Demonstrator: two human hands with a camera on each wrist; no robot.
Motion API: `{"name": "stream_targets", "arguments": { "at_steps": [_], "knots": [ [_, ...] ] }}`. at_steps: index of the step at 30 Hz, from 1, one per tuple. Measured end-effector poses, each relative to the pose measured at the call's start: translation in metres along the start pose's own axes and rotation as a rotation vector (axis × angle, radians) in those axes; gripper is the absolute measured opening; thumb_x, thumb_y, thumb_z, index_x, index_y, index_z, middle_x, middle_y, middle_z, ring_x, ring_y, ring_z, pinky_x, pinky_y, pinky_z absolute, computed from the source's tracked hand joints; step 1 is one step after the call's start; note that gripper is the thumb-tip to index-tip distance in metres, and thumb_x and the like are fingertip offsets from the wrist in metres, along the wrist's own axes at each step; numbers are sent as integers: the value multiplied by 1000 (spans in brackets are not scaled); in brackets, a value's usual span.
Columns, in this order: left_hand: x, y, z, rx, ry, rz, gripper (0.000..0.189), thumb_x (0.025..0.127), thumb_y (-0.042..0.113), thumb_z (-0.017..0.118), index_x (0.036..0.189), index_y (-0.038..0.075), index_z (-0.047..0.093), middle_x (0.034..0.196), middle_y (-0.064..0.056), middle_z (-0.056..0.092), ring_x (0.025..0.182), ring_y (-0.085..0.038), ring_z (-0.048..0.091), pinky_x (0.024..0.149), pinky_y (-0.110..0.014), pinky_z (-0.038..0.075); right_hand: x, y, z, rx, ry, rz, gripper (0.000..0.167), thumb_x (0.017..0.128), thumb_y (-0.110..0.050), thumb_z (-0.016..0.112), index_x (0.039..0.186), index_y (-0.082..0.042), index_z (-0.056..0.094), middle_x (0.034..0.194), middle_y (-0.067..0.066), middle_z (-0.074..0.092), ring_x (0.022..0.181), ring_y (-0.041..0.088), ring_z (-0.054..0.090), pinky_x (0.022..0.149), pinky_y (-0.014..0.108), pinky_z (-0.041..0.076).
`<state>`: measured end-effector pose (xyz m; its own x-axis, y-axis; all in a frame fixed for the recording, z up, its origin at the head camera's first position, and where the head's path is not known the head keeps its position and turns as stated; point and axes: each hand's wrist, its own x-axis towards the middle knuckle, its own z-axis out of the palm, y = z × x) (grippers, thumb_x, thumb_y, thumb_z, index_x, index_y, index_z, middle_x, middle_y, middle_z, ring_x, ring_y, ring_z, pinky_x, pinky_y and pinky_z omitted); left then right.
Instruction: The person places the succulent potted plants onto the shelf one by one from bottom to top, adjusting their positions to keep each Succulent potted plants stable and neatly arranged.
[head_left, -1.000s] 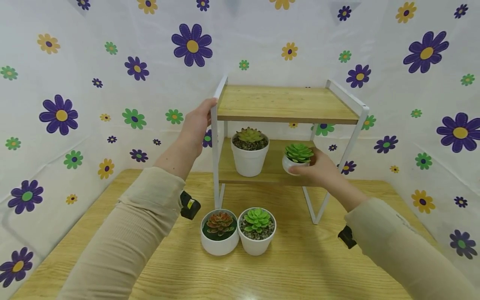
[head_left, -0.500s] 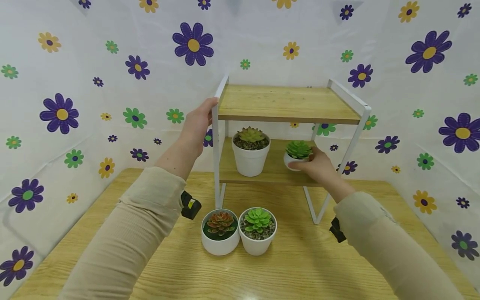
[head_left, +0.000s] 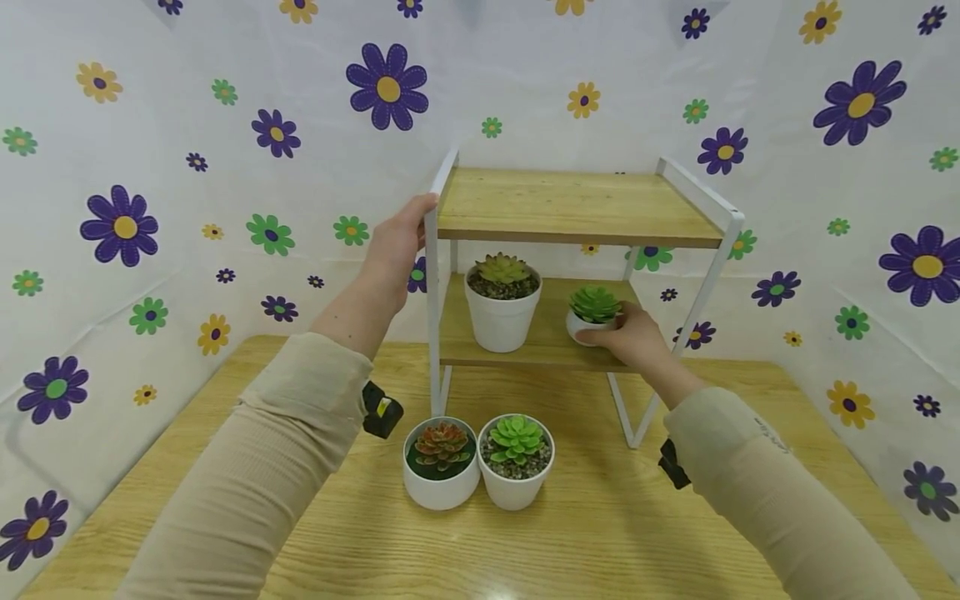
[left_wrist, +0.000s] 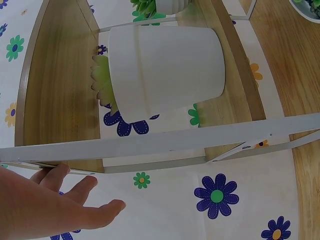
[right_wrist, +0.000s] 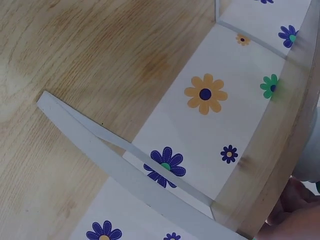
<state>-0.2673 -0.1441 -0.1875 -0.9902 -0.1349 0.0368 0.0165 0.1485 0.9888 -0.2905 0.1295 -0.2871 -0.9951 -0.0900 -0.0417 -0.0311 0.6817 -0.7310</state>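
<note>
In the head view my right hand holds a small potted succulent, green and in a white pot, between thumb and fingers at the right part of the lower shelf. The right wrist view shows only part of that hand at its lower right edge. My left hand touches the outer left side of the white-framed wooden shelf rack. Seen from the left wrist, its fingers lie against the frame, thumb apart. A larger potted succulent stands on the lower shelf's left.
On the wooden table before the rack, a reddish succulent in a low white pot stands beside a bright green potted succulent. Behind the rack hangs a flower-patterned cloth.
The small potted succulent rises slightly and then comes down again over the lower shelf, still in my right hand. My right forearm has shifted left. My left hand stays at the frame.
</note>
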Motion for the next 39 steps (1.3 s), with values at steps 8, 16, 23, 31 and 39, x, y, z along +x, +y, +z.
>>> {"name": "stream_targets", "arguments": {
  "at_steps": [8, 16, 23, 31, 39],
  "knots": [
    [-1, 1, 1, -5, -3, -9, 53, 92, 55, 38, 135, 26, 49, 151, 6, 35, 142, -22, 26, 114, -59, 8, -14, 0, -4, 77, -17, 17, 93, 87, -38, 62, 147, 3, 4, 142, 32, 34, 131, 42, 36, 107, 51, 34],
    [0, 0, 1, -13, -7, 0, 55, 92, 54, 39, 138, 25, 47, 150, 5, 36, 141, -20, 28, 116, -55, 9, -38, 5, -10, 107, -75, -5, 86, 91, -41, 56, 148, 1, 6, 148, 29, 24, 136, 43, 27, 109, 54, 30],
    [1, -1, 1, -3, -7, 1, 56, 92, 55, 38, 139, 26, 44, 151, 6, 35, 142, -20, 26, 115, -56, 9, -60, 10, -6, 127, -85, -80, 80, 90, -37, 58, 146, 1, 15, 145, 27, 30, 135, 42, 28, 107, 55, 31],
    [0, -2, -1, 3, 0, 13, 56, 92, 54, 37, 139, 25, 44, 151, 6, 35, 142, -21, 26, 116, -54, 9, -76, 22, 10, 125, -126, -149, 78, 88, -37, 63, 143, 1, 22, 142, 25, 35, 132, 43, 32, 107, 55, 32],
    [0, -1, 0, 12, -1, 9, 57, 92, 55, 37, 139, 24, 44, 152, 4, 34, 142, -21, 25, 116, -54, 9, -83, 44, 31, 206, -134, -236, 78, 85, -26, 69, 142, 3, 24, 139, 27, 37, 130, 43, 36, 104, 53, 37]
  ]
}}
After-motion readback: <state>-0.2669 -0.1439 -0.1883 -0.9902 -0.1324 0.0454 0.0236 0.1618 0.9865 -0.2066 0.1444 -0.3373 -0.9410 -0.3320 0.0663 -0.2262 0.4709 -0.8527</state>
